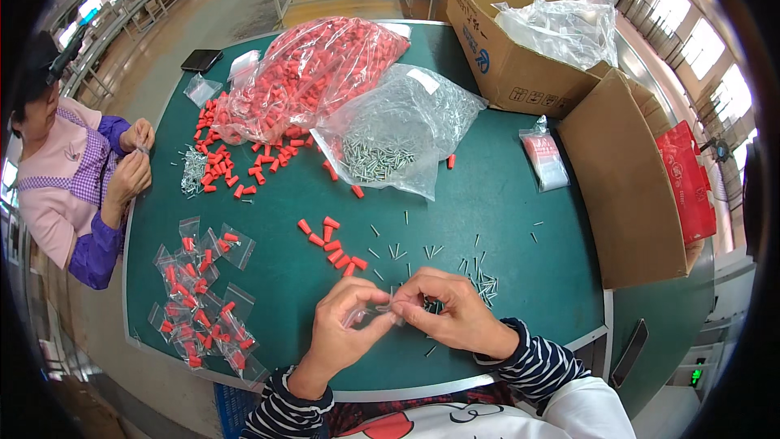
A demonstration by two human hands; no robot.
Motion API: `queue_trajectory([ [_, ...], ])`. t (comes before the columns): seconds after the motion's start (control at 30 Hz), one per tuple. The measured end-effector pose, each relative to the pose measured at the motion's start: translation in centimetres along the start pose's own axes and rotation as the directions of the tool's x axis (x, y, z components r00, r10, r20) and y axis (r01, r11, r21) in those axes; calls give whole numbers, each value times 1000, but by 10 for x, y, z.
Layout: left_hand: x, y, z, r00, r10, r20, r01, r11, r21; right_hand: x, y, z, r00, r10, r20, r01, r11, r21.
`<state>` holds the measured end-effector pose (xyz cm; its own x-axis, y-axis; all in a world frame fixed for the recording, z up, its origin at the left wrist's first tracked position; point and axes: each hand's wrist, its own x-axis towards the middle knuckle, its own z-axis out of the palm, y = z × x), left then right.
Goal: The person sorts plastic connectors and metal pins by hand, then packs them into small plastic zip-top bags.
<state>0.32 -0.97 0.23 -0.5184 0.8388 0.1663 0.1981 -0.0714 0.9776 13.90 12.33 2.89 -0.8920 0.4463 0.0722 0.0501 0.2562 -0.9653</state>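
Near the front edge of the green table, my left hand (348,327) and my right hand (452,309) meet at a small clear plastic bag (370,310). Both hands pinch the bag between thumb and fingers; whether anything is inside it cannot be made out. Just beyond my left hand lies a loose group of red plastic plugs (334,245). A scatter of silver screws (485,285) lies beside and partly behind my right hand. Off to the left is a pile of small zip bags (197,309) with red plugs and screws in them.
A large bag of red plugs (313,73) and a clear bag of screws (378,158) occupy the far side. Cardboard boxes (621,187) line the right, near a packet of small bags (544,154). At the left edge, a co-worker (69,162) handles something small.
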Motion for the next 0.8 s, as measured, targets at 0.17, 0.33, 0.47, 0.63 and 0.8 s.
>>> queue_trajectory([
  [0.17,-1,-5,-5,999,45,9,-46,997,58,1,4,3,995,-95,-6,93,982,-167],
  [0.33,0,-6,-5,991,4,-137,19,986,168,-3,0,9,1000,-13,-25,9,984,-176],
  [0.47,-4,-8,-5,990,8,-142,13,989,145,-4,7,17,949,-294,-113,247,918,-308],
  [0.63,-5,-4,-4,993,102,-59,-85,967,240,-9,-8,14,943,-326,66,288,699,-655],
  [0.8,-7,-4,-8,988,144,-55,-129,967,218,-14,-7,9,934,-305,187,344,622,-704],
])
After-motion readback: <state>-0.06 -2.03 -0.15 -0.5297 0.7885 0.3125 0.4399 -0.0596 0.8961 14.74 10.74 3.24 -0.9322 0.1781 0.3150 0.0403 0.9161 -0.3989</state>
